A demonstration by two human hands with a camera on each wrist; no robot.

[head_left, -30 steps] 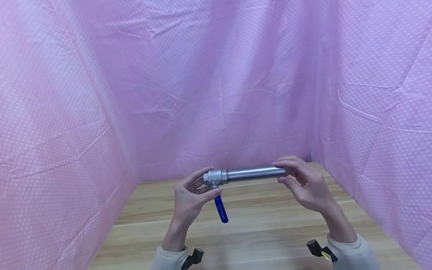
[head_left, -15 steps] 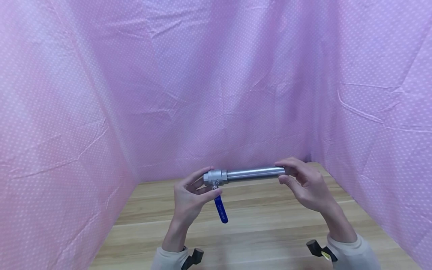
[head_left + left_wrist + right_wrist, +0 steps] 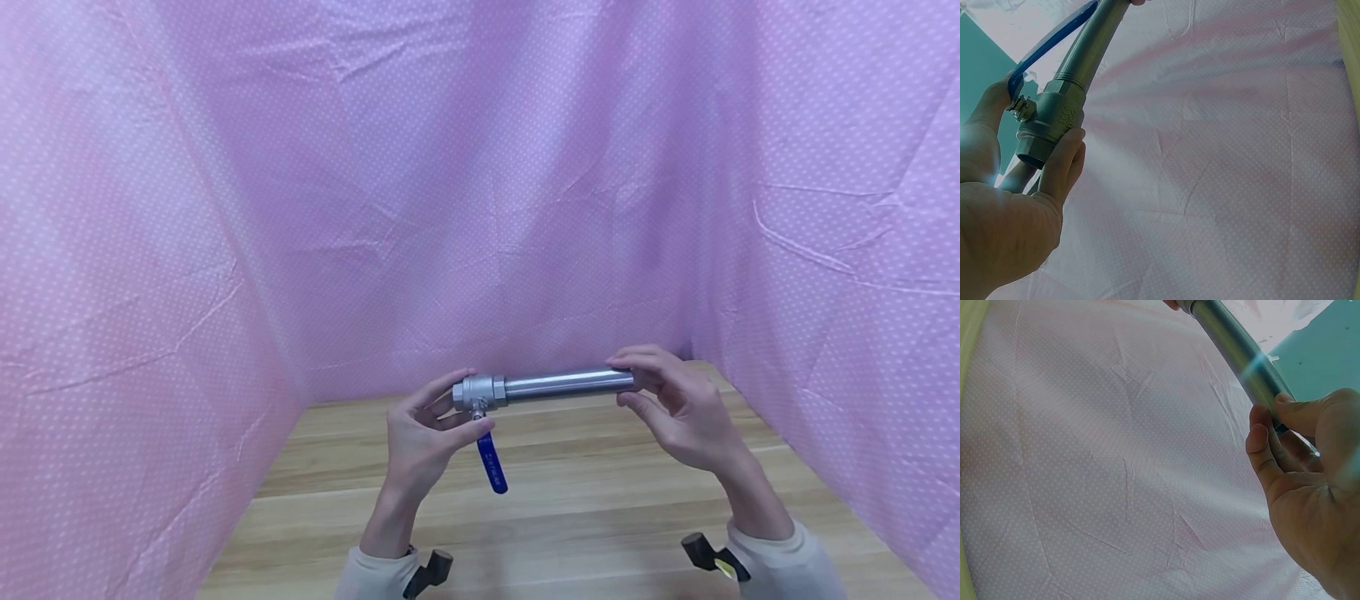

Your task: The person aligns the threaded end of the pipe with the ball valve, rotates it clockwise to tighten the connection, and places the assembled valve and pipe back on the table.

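In the head view my left hand [image 3: 422, 446] grips a silver ball valve [image 3: 478, 392], thumb near the base of its blue lever handle [image 3: 492, 463], fingers behind the body. A straight steel pipe [image 3: 568, 385] runs from the valve's right end, with a bit of thread showing at the joint. My right hand [image 3: 686, 414] pinches the pipe's far end between thumb and fingertips. The left wrist view shows raised lettering on the valve body [image 3: 1060, 115] and its open hexagonal end. From the right wrist, the pipe [image 3: 1241, 353] slants up away from the fingertips.
Below the hands lies a wooden tabletop [image 3: 570, 517]. Pink dotted cloth [image 3: 480, 208] hangs behind it and along both sides. Each sleeve cuff carries a black wrist mount [image 3: 429, 575].
The right hand's fingers shift slightly on the pipe's end. The blue lever swings up a touch. Otherwise both hands, valve and pipe hold their place.
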